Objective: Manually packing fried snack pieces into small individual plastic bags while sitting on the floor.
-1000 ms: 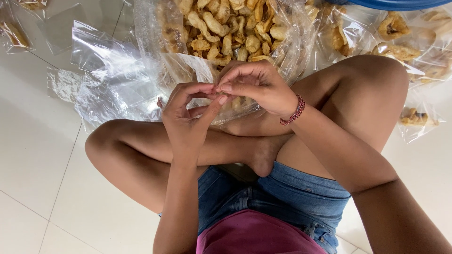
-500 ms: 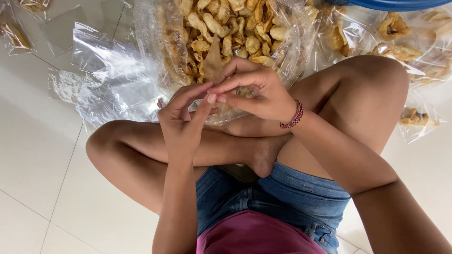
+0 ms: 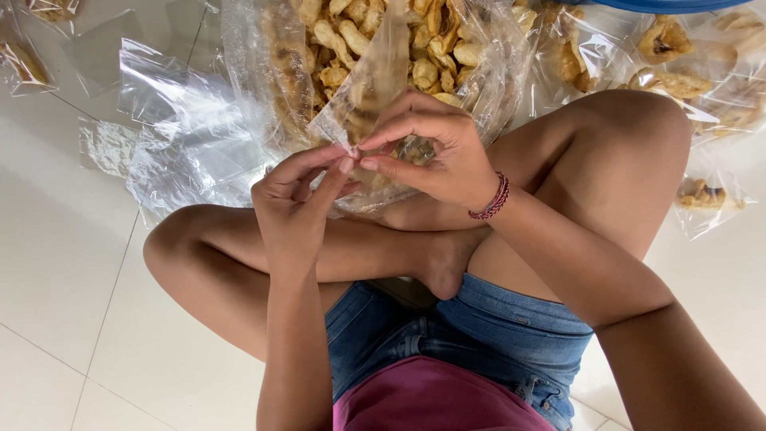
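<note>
Small clear bag (image 3: 369,84) | pinched at near corner by left hand (image 3: 297,199) and right hand (image 3: 431,152), fingertips together | long axis runs far from hands, over big chip bag (image 3: 479,48) | both equally near

Small bag (image 3: 375,88): clear, colourless plastic with pale glints. Large bag (image 3: 487,96): transparent film, filled with fried snack pieces (image 3: 435,48), golden-yellow to tan with darker brown patches. Loose plastic sheets (image 3: 171,136): clear, with white reflections. Filled packets (image 3: 702,195): transparent, with tan-brown contents. Bracelet (image 3: 493,199): red and maroon cord. Shorts (image 3: 511,335): mid-blue denim with lighter stitching. Top (image 3: 431,399): plain magenta-pink. Floor (image 3: 56,271): white glossy tiles with thin grey joints. Basin rim (image 3: 678,5): blue.
</note>
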